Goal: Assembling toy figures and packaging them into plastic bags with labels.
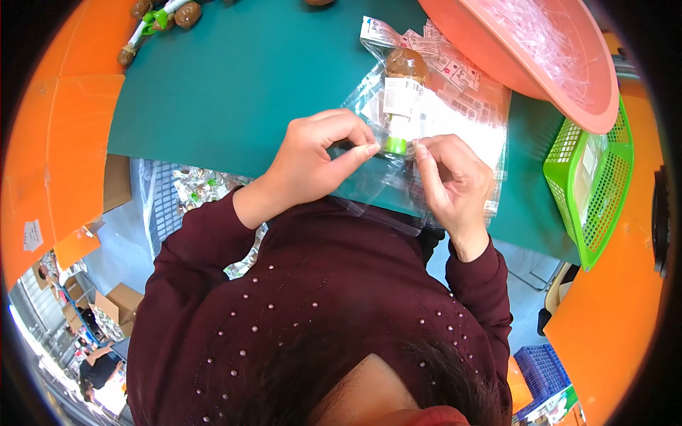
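While the brown and green thing (406, 62) lies inside a clear bag (371, 89) on the green table (213, 92), both hands work near its green end. The left hand (316, 149) has its thumb and first finger pressed together, and they seem to pinch the thin plastic on one side. The right hand (460, 177) does the same on the other side, its other fingers curled in. Holding both sides probably helps the floppy bag stay straight. Flat clear bags (465, 117) lie just beside it, maybe so they are easy to reach. Now count: two hands, one brown and green thing between them with one white label (401, 96), one pink tub (602, 99) of paper shreds (547, 42) and one green basket (561, 170) on the right. At least four brown balls (187, 15) show far left. The flat bags overlap, so I cannot tell how many.
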Available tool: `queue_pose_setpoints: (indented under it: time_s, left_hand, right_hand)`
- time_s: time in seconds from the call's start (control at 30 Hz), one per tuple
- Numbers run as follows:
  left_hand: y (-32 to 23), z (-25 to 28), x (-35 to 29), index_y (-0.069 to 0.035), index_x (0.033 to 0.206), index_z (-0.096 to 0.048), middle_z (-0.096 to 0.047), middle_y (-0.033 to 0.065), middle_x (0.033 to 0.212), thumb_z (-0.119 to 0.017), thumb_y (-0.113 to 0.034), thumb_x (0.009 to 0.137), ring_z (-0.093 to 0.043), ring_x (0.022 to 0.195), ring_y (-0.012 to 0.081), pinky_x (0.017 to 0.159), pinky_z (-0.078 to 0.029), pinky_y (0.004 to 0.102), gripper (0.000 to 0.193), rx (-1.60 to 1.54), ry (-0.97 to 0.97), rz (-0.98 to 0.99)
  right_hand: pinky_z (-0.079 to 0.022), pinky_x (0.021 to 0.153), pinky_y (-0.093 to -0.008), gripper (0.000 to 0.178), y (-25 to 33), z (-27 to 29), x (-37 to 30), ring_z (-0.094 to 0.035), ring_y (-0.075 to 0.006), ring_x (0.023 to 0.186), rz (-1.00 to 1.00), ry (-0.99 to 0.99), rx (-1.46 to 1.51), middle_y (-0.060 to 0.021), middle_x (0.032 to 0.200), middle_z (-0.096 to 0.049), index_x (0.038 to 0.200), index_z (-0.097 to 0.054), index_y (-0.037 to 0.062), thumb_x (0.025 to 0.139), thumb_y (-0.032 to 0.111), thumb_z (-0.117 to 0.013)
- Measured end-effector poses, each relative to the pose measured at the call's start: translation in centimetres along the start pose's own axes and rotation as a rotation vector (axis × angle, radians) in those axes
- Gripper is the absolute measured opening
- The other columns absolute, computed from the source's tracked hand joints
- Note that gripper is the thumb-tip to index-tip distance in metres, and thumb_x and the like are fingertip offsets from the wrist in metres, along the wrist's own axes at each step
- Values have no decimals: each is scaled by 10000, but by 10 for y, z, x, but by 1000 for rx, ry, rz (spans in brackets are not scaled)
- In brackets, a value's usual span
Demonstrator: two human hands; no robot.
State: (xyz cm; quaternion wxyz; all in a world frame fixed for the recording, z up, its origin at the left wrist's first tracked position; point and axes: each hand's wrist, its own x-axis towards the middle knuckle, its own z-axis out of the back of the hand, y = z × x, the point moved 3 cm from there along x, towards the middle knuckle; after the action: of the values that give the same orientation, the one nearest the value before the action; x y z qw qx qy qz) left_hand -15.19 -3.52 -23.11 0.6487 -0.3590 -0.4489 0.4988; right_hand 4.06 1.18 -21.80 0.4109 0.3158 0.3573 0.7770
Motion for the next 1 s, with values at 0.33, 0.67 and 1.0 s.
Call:
queue_pose_setpoints:
  time_s: [0.33, 0.67, 1.0]
  left_hand:
    - [-6, -2, -1, 35, 882, -675, -683, 55, 818, -688, -63, 876, -642, 761, 117, 692, -516, 242, 100, -47, -72, 187]
    - [17, -5, 5, 3, 848, -657, -682, 58, 794, -683, -94, 894, -612, 694, 83, 620, -487, 222, 110, -450, -121, 604]
    - [20, 1, 16, 2, 888, -663, -679, 47, 742, -717, -123, 865, -615, 667, 81, 588, -457, 212, 138, -373, -55, 730]
  right_hand:
    - [-465, 598, -238, 102, 1, 2, 4, -619, -138, 662, 94, -110, -2, -92, 756, -669, 757, -640, -21, 854, 6, -656]
    - [-361, 476, -282, 237, 1, -15, 17, -449, -136, 496, -88, -223, -82, -80, 586, -490, 639, -512, -9, 816, 7, -669]
    - [-349, 467, -325, 256, 2, -25, 30, -402, -198, 472, -33, -248, -234, -99, 575, -435, 619, -441, 2, 769, -12, -648]
